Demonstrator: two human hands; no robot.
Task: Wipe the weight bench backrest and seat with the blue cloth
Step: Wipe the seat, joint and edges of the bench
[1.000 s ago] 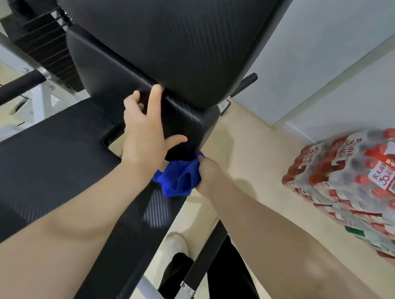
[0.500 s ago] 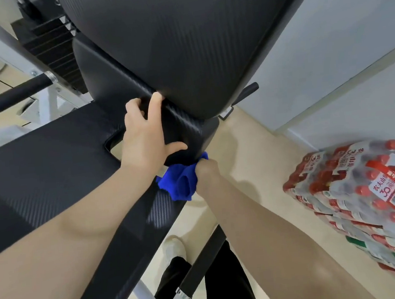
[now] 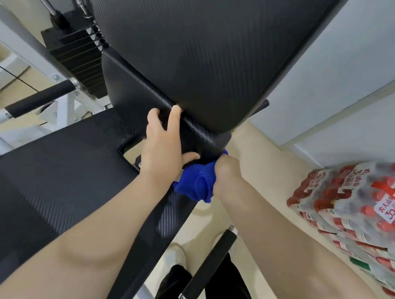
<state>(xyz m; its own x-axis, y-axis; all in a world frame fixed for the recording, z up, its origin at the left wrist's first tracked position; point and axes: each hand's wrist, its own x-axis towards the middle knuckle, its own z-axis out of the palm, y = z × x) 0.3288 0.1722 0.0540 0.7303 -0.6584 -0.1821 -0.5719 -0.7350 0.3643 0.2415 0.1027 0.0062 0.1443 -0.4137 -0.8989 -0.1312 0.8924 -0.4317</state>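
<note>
The black backrest (image 3: 218,51) of the weight bench fills the top of the view, and the black seat (image 3: 38,184) stretches to the left below it. My left hand (image 3: 165,147) grips the lower edge of the backrest, fingers over the rim. My right hand (image 3: 225,173) is closed on the bunched blue cloth (image 3: 196,184) and presses it against the underside of the backrest's lower end, just above the seat's right edge. Part of the cloth is hidden under the pad.
Stacked shrink-wrapped packs of red-capped bottles (image 3: 366,210) stand on the floor at the right, by the pale wall. A black weight stack (image 3: 76,57) and a padded handle (image 3: 39,99) are at the upper left. Another black handle (image 3: 210,266) and my legs are below.
The view has shifted so that the bench and hands sit slightly lower. My right hand has pushed the cloth a little up under the backrest. The left hand keeps its grip.
</note>
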